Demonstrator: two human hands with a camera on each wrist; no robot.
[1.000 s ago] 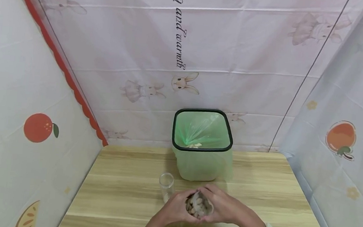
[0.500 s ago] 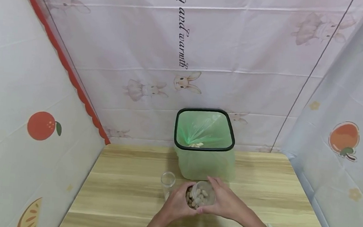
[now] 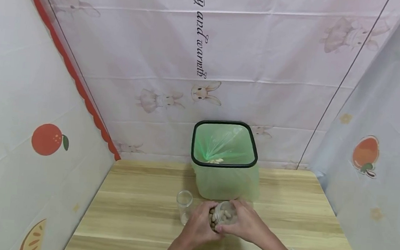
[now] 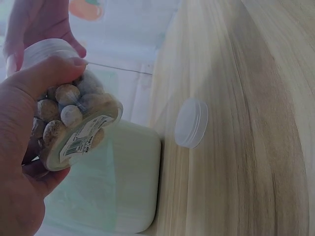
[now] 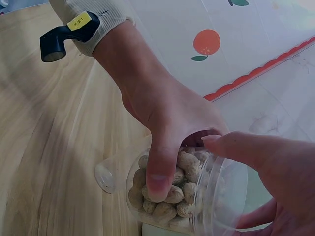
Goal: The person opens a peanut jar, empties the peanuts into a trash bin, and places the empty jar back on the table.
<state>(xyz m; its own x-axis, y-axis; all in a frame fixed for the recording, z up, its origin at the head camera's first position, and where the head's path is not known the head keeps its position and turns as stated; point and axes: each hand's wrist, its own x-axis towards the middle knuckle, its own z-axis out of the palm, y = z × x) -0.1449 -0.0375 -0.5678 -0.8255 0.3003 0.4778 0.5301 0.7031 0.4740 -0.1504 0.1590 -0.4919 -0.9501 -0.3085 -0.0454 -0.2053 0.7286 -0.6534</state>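
Note:
My left hand [image 3: 199, 224] grips a clear jar [image 4: 81, 132] of unshelled peanuts [image 5: 165, 209], thumb over its side. A barcode label [image 4: 86, 138] is stuck on the jar's base, which tilts down in the left wrist view. At the jar's mouth, my right hand [image 3: 250, 222] holds a second clear container [image 3: 231, 211], fingers and thumb around it. The two containers meet at a ridged rim [image 5: 201, 199], and peanuts show on both sides of it in the head view. Both hands are above the table, in front of the green bin.
A green bin [image 3: 225, 183] with a black rim and green liner stands at the back, some pale pieces [image 3: 215, 160] inside. Left of my hands stands a clear tumbler [image 3: 184, 203]. A translucent lid [image 4: 191, 123] is on the wooden table [image 3: 135, 210]. Printed cloth surrounds three sides.
Both hands have shifted slightly to the right with the containers. The containers have turned, so their ridged joint and the peanuts in the right-hand one show more plainly.

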